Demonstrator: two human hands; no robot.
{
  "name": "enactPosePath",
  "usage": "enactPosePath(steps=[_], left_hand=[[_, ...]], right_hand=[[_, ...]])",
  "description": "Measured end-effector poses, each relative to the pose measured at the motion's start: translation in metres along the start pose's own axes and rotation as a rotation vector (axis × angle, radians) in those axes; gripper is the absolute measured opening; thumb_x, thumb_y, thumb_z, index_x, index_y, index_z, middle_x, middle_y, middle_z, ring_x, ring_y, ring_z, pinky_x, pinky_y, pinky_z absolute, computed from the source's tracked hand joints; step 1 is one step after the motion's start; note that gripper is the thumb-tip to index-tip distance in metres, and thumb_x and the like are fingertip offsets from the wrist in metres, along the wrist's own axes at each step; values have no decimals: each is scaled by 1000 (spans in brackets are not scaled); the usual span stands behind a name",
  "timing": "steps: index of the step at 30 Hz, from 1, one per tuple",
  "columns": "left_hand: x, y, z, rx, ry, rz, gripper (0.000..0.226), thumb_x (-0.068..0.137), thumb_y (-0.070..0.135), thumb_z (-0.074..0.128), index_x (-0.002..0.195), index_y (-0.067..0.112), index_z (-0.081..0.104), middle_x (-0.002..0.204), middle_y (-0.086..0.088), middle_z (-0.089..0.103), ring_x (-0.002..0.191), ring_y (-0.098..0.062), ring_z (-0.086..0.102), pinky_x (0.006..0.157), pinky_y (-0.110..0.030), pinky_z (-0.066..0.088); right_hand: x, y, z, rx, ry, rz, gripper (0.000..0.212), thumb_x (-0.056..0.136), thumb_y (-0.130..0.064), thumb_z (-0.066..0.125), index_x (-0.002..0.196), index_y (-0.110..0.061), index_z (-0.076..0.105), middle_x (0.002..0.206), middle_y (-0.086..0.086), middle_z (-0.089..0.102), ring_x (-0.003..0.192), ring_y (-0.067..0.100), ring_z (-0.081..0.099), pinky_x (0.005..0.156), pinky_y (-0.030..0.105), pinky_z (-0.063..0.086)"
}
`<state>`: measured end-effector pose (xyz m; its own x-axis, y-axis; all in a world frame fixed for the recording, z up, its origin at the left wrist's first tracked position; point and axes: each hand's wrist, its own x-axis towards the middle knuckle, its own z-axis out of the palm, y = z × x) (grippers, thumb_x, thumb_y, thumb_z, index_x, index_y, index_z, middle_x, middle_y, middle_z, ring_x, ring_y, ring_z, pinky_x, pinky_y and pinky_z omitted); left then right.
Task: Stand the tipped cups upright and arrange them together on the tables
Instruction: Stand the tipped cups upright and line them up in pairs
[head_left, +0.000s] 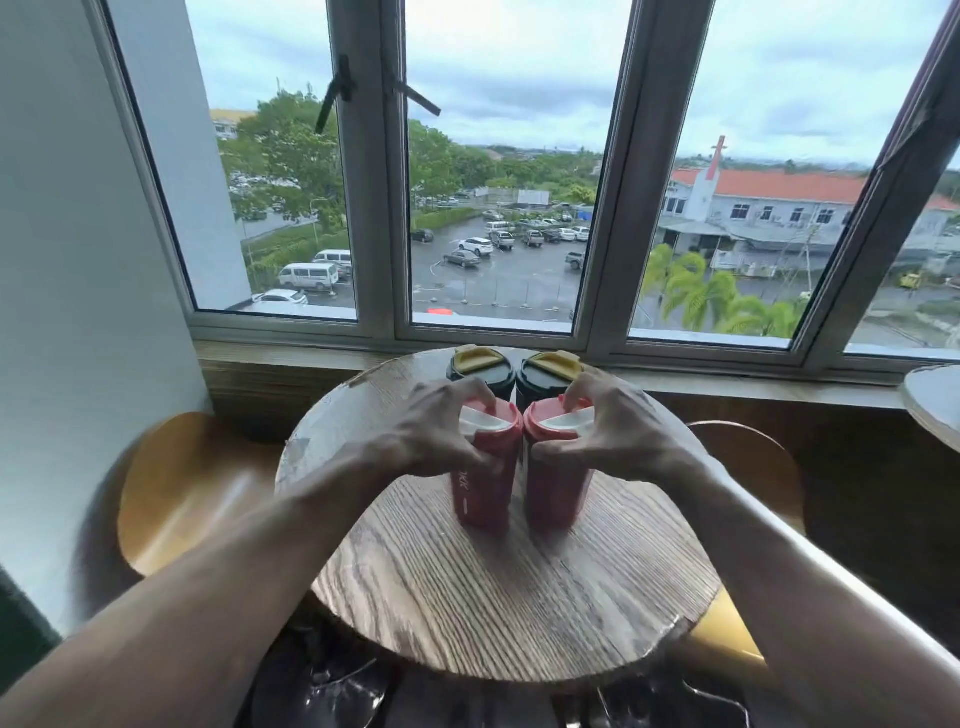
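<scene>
Two red cups with white-flapped lids stand upright side by side on the round wooden table. My left hand grips the left red cup around its top. The right red cup is held the same way by my right hand. Their rims touch or nearly touch. Behind them, two black cups with yellow lids, the left black cup and the right black cup, stand upright close together near the table's far edge.
A window with a wooden sill runs just behind the table. A curved wooden chair sits at the left, another chair back at the right. A second round table's edge shows far right.
</scene>
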<state>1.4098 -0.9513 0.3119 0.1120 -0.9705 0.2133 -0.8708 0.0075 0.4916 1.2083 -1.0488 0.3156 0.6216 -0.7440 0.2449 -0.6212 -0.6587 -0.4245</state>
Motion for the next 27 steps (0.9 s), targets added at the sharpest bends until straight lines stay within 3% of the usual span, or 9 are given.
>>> enactPosePath(steps=[3, 6, 9, 11, 13, 15, 23, 27], left_hand=[[7, -4, -2, -8, -8, -24, 60, 58, 35, 87, 110, 24, 60, 105, -5, 67, 95, -21, 60, 77, -30, 47], [11, -8, -3, -26, -29, -39, 61, 58, 34, 87, 112, 23, 60, 107, -4, 66, 98, -21, 60, 79, -30, 47], [15, -11, -4, -38, -38, -51, 62, 57, 34, 88, 111, 23, 59, 109, -2, 65, 100, -19, 59, 77, -27, 44], [17, -14, -4, -41, -33, -57, 62, 56, 35, 89, 110, 24, 59, 106, -2, 65, 98, -19, 59, 73, -26, 43], [18, -15, -4, -30, -28, -53, 63, 54, 37, 89, 108, 25, 59, 104, -2, 65, 96, -19, 59, 71, -27, 43], [18, -16, -4, -23, -36, -51, 64, 54, 39, 89, 109, 26, 58, 106, -1, 64, 97, -19, 58, 71, -27, 42], [18, -18, -4, -7, -104, -56, 76, 54, 51, 87, 118, 28, 52, 118, -3, 60, 105, -20, 55, 83, -32, 45], [19, -16, -4, 5, -99, -47, 77, 57, 53, 85, 121, 27, 52, 119, -3, 61, 105, -19, 55, 82, -30, 42]], right_hand=[[6, 4, 3, 33, 10, -1, 62, 59, -50, 89, 99, -16, 57, 101, 1, 63, 88, 17, 56, 61, 6, 35], [11, 10, 9, 62, 15, -4, 63, 56, -54, 88, 96, -18, 56, 113, 3, 65, 101, 20, 59, 70, 22, 40], [14, 9, 10, 54, 19, -12, 62, 57, -53, 88, 96, -18, 55, 116, 4, 64, 102, 22, 58, 73, 28, 40], [16, 10, 10, 57, 13, -12, 62, 57, -52, 89, 96, -17, 55, 111, 4, 65, 97, 20, 58, 71, 26, 42], [17, 11, 10, 62, 4, -20, 63, 58, -51, 89, 98, -17, 55, 103, 1, 63, 89, 16, 56, 65, 11, 38], [16, 11, 9, 64, -17, -32, 65, 58, -53, 88, 101, -17, 54, 100, -3, 60, 86, 12, 52, 65, 6, 37], [14, 13, 4, 56, -81, -37, 68, 59, -62, 83, 105, -24, 50, 108, -4, 59, 90, 11, 53, 64, 5, 34], [15, 14, 2, 42, -83, -31, 69, 59, -63, 82, 107, -24, 51, 109, -2, 59, 93, 14, 53, 66, 6, 33]])
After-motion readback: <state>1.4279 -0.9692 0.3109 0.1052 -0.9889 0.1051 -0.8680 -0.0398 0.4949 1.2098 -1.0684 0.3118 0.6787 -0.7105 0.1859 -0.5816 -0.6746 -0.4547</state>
